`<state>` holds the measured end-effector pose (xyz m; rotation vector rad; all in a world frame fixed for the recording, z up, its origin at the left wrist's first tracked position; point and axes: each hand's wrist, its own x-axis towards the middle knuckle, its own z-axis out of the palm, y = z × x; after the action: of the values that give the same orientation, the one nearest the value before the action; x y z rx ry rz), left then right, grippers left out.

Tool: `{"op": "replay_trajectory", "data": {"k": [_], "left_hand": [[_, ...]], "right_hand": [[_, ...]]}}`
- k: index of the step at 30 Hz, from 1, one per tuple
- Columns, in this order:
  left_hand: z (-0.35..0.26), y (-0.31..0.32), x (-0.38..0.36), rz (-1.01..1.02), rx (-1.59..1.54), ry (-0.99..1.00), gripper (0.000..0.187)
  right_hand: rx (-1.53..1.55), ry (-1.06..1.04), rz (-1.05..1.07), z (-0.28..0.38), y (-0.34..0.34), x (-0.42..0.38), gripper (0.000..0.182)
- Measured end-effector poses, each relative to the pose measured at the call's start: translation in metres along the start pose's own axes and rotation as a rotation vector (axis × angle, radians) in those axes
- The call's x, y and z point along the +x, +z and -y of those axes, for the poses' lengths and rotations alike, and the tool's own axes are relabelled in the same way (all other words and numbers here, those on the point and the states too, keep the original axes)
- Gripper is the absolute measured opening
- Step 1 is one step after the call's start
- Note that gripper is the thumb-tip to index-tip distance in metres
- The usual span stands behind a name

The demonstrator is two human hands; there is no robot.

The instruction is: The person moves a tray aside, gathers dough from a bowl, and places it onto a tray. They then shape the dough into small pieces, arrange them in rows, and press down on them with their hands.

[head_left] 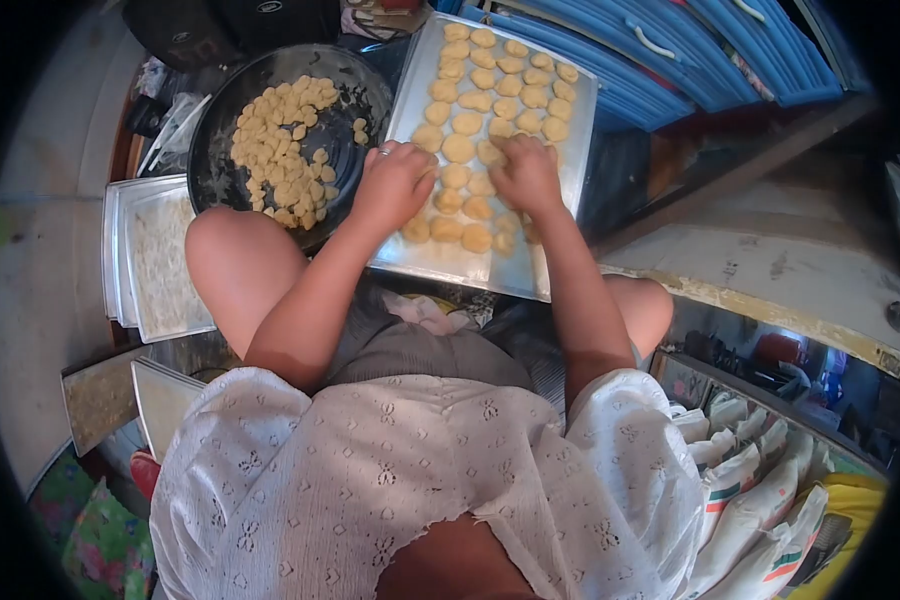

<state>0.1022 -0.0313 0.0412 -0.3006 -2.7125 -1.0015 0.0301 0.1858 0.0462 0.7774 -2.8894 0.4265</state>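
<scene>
A metal baking tray [470,268] lies in front of me, holding rows of flattened round dough pieces [458,149]. My left hand [395,185] is at the tray's left edge, fingers curled down onto a dough piece that they partly cover. Further right on the tray, my right hand [526,176] has its fingers bent onto another dough piece [491,153]. Left of the tray stands a wide black basin [210,170], with a heap of small dough lumps [282,150] inside. My forearms hide part of the lower tray.
Several more flat trays [160,255] are stacked to the left beside my knee. Blue slatted panels [650,50] stand beyond the tray at the upper right. A wooden beam [740,170] slants across the right side. White packed bags [760,500] sit at the lower right.
</scene>
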Motion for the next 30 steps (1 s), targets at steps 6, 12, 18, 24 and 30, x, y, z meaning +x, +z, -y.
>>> {"op": "replay_trajectory", "data": {"k": [6,12,18,24,30], "left_hand": [[0.0,0.001,-0.001,0.006,-0.002,-0.001,0.019],[0.0,0.001,-0.001,0.022,-0.011,-0.007,0.02],[0.001,-0.001,-0.003,0.009,0.003,-0.015,0.021],[0.004,-0.002,-0.002,0.053,0.031,-0.045,0.022],[0.005,0.003,-0.001,0.067,0.053,-0.015,0.023]], "right_hand": [[0.014,-0.004,-0.023,0.002,0.01,0.001,0.022],[-0.009,-0.006,-0.007,0.0,0.004,0.003,0.022],[-0.025,-0.025,0.029,-0.013,0.001,-0.005,0.025],[0.145,0.087,-0.07,-0.032,-0.015,-0.011,0.022],[-0.049,0.062,0.05,-0.03,-0.011,-0.021,0.019]]}}
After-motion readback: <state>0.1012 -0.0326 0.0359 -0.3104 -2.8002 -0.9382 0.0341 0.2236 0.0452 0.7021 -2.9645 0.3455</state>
